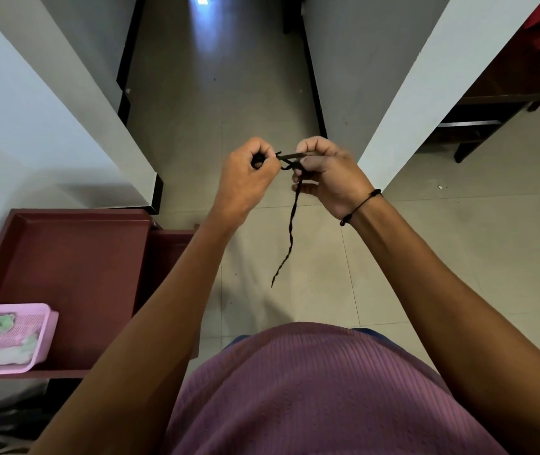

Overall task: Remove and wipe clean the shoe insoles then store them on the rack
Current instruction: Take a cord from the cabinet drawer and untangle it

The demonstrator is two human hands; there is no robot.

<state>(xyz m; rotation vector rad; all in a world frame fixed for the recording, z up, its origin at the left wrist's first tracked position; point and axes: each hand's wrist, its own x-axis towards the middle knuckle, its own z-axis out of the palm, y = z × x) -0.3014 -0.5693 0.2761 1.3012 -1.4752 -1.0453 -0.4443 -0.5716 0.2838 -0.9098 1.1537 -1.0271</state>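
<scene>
Purple shirt (311, 389) fills the bottom of the view, and both forearms reach out from it over the tiled floor (442, 257). Left hand (249, 172) is curled into a loose fist, pinching one end of a thin black cord (291, 218); right hand (324, 172), wearing a black string bracelet (360, 205) at the wrist, pinches the same cord just beside it, so a short knotted stretch runs between the two. Below the right hand the free end of the cord hangs down, twisted and limp.

No shoe or insole is in view, so where they lie cannot be told. By the look of it the cord is light, soft and floppy, best held near the knot with fingertips, as both hands do.

Down and to the left of the left hand stands a dark red rack (75, 257), likely the storage place. On its near corner sits a pink mesh basket (45, 336) holding something pale green and something white, too blurred to name, perhaps wiping cloths.
</scene>
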